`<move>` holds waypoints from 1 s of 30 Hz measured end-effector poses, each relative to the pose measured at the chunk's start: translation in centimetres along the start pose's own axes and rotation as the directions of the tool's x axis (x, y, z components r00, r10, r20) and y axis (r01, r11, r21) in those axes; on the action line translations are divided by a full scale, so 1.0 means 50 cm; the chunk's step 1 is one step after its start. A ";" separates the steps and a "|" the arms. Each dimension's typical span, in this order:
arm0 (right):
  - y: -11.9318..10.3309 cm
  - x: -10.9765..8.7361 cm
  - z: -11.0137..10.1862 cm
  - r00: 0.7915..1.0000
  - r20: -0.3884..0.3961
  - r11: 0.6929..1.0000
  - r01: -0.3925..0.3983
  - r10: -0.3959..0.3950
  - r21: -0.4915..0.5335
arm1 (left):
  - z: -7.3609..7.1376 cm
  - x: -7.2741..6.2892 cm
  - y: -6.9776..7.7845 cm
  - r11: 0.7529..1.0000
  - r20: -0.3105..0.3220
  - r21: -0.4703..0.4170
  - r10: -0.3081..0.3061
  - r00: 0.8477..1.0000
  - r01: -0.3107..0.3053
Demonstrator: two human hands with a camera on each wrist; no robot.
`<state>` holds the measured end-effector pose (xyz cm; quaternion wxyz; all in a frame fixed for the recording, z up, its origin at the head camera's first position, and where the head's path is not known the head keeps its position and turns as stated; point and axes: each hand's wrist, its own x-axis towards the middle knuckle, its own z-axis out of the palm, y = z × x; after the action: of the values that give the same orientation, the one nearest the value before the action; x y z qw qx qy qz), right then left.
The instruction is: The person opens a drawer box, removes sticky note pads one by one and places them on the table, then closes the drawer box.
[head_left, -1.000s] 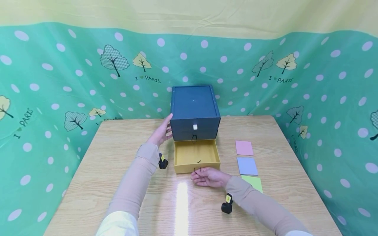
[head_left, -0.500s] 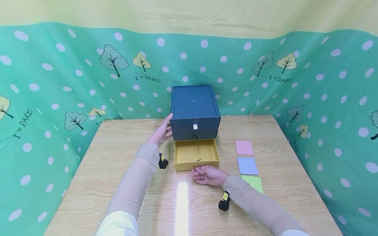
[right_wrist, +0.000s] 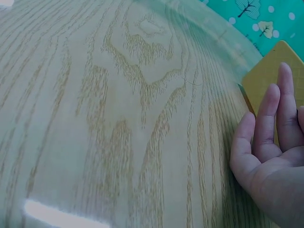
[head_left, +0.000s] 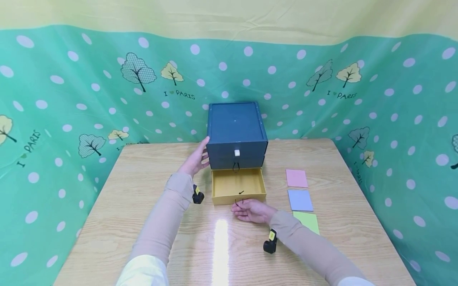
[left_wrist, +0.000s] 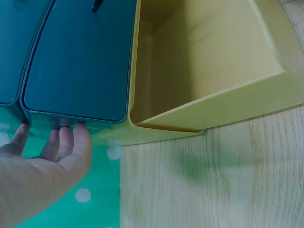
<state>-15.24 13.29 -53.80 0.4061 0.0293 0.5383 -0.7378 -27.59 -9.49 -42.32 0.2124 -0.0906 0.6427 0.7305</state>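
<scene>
A dark blue drawer cabinet (head_left: 234, 123) stands at the back of the table. Its yellow bottom drawer (head_left: 220, 200) is pulled out, with nothing seen inside but a small black cord end (head_left: 241, 192). On the cabinet's left side rests my left hand (head_left: 195, 161), fingers extended; the left wrist view shows its fingertips (left_wrist: 81, 130) against the blue wall. My right hand (head_left: 253, 211) is at the drawer's front beside the black loop pull (head_left: 239, 204), palm up. In the right wrist view its fingers (right_wrist: 264, 123) are fairly straight near the yellow front; the thumb is mostly hidden.
Pink (head_left: 296, 178), blue (head_left: 300, 200) and green (head_left: 307, 221) paper squares lie in a column to the right on the wooden table (head_left: 143, 190). A polka-dot curtain (head_left: 229, 79) encloses the back and sides. The upper front has a white knob (head_left: 237, 152).
The yellow drawer has slid a little inward toward the cabinet, and my right hand has moved forward with it. My left hand has stayed at the cabinet's side.
</scene>
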 end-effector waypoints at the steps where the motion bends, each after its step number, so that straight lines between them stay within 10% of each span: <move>1: -0.001 0.001 0.000 1.000 0.001 1.000 0.001 -0.001 0.001 | 0.000 0.000 0.000 1.000 -0.001 -0.003 0.000 1.000 0.000; 30: -0.007 0.023 -0.010 1.000 -0.008 0.999 0.020 -0.020 0.040 | -0.001 -0.005 0.001 1.000 0.004 -0.006 -0.001 1.000 0.001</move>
<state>-16.41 13.06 -54.29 0.3961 0.0349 0.5250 -0.7525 -27.38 -9.59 -42.20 0.2136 -0.0900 0.6399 0.7326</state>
